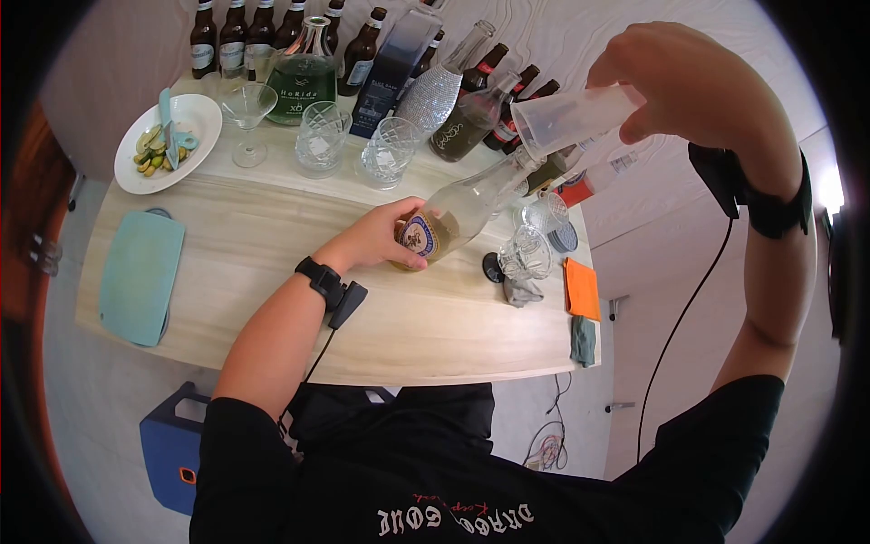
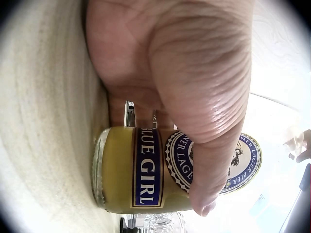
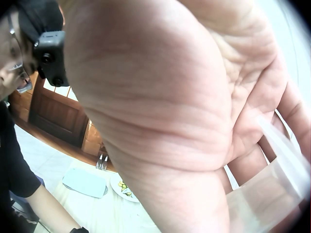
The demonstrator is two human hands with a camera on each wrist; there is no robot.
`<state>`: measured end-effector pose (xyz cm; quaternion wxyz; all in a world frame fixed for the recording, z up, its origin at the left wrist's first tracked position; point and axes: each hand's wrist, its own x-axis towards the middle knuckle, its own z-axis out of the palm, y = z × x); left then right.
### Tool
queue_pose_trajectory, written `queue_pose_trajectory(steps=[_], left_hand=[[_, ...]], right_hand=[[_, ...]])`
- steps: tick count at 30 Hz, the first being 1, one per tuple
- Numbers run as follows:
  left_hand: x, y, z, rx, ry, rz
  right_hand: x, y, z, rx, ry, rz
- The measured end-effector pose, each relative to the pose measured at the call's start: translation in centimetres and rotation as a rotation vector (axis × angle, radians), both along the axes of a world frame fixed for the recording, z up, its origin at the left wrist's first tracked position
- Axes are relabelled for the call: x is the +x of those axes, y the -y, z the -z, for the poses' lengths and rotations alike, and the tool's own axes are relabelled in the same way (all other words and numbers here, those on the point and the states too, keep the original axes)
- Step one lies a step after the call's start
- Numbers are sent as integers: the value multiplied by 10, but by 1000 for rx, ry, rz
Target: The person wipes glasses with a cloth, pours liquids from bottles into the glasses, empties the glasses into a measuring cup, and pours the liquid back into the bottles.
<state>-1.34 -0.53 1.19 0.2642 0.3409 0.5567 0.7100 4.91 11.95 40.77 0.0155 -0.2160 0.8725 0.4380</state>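
A clear glass bottle [image 1: 459, 210] with a blue and white label and yellowish liquid low inside stands on the table. My left hand [image 1: 382, 238] grips it near its base; in the left wrist view the thumb of that hand [image 2: 194, 82] lies across the round label of the bottle [image 2: 116, 170]. Above the bottle's mouth, my right hand [image 1: 675, 86] holds a translucent plastic cup [image 1: 575, 118], tipped with its wide rim toward the bottle. The right wrist view shows the palm [image 3: 160, 97] and part of the cup [image 3: 267, 194]. Whether cup and bottle touch, I cannot tell.
Cut-glass tumblers [image 1: 388, 154], a cocktail glass [image 1: 246, 113], a green decanter [image 1: 304, 82] and several brown bottles [image 1: 360, 54] line the back. A plate of food [image 1: 192, 154] and a pale green board [image 1: 140, 276] are at left; stemmed glassware [image 1: 526, 254] and an orange cloth [image 1: 581, 290] at right.
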Motion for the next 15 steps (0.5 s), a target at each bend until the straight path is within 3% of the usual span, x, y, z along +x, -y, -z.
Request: queue_pose_trajectory(steps=[7,11,13,15], left_hand=[[-1,0,2,15,18,7],[0,0,0,3,15,4],[1,1,-3,-9,4,-8],[0,0,-1,-2,13,-1]], right_hand=[[-2,4,0,-8,1,57],[28,50,-4,96,24,43],[25,55,-6,95,62,257],[28,54,-8,77,56,233]])
